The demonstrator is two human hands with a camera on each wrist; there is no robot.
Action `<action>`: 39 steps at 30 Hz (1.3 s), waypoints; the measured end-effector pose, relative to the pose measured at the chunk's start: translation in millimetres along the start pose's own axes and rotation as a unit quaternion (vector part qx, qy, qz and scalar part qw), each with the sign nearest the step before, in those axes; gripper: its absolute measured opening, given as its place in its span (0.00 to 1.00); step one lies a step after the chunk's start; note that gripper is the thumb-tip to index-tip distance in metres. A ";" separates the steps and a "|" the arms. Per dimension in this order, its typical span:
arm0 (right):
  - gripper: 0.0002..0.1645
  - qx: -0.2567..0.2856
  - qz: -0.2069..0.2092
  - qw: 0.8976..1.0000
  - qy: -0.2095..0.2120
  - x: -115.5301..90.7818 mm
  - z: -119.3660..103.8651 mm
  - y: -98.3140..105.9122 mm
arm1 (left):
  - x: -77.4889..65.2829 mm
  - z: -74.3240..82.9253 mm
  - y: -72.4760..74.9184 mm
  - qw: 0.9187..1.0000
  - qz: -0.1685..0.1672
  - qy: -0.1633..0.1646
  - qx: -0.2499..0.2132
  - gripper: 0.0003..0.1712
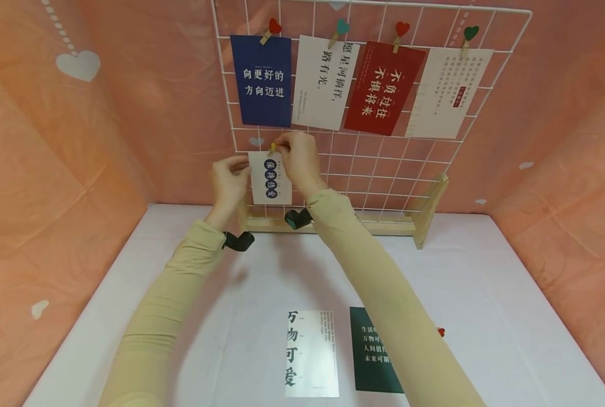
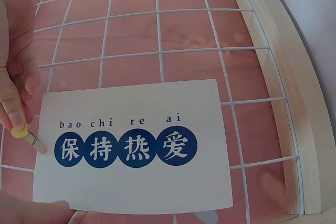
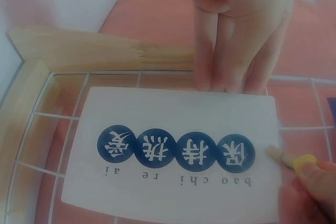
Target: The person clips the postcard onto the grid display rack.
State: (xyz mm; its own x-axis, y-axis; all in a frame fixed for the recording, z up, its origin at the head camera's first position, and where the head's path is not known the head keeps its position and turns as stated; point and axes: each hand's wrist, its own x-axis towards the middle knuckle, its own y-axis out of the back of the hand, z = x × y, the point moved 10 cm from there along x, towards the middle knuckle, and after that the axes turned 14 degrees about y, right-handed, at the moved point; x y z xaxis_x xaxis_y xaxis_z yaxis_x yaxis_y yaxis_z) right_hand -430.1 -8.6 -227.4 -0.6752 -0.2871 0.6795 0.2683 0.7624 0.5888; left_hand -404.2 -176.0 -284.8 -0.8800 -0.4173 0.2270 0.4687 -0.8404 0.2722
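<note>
A white card (image 1: 261,192) with dark blue circles and characters lies against the lower left of the white wire grid (image 1: 373,150). My left hand (image 1: 229,181) holds the card by its left edge, the fingers (image 3: 231,56) reaching behind it in the right wrist view. With thumb and fingertips, my right hand (image 1: 300,161) pinches a small wooden clothespin (image 2: 35,144) with a yellow top. The clothespin's tip overlaps the card's upper edge.
Above hang a blue card (image 1: 261,107), a white card (image 1: 317,107), a red card (image 1: 363,79) and a cream card (image 1: 434,118), each under a heart clothespin. On the table lie a white card (image 1: 309,350) and a dark green card (image 1: 370,379), partly behind my right sleeve.
</note>
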 end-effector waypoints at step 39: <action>0.11 0.126 0.036 0.991 0.009 -14.0 19.1 4.6 | -2.7 -1.1 0.1 0.998 -0.049 -0.001 -0.042 0.15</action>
State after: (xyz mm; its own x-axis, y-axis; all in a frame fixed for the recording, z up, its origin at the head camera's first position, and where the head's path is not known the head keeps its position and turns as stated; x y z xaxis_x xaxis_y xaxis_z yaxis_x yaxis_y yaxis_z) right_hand -432.6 9.9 -242.6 -0.6473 -0.2349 0.7252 0.1345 0.9012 0.4120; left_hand -401.8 -175.4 -286.4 -0.9214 -0.3307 0.2039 0.3716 -0.9033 0.2142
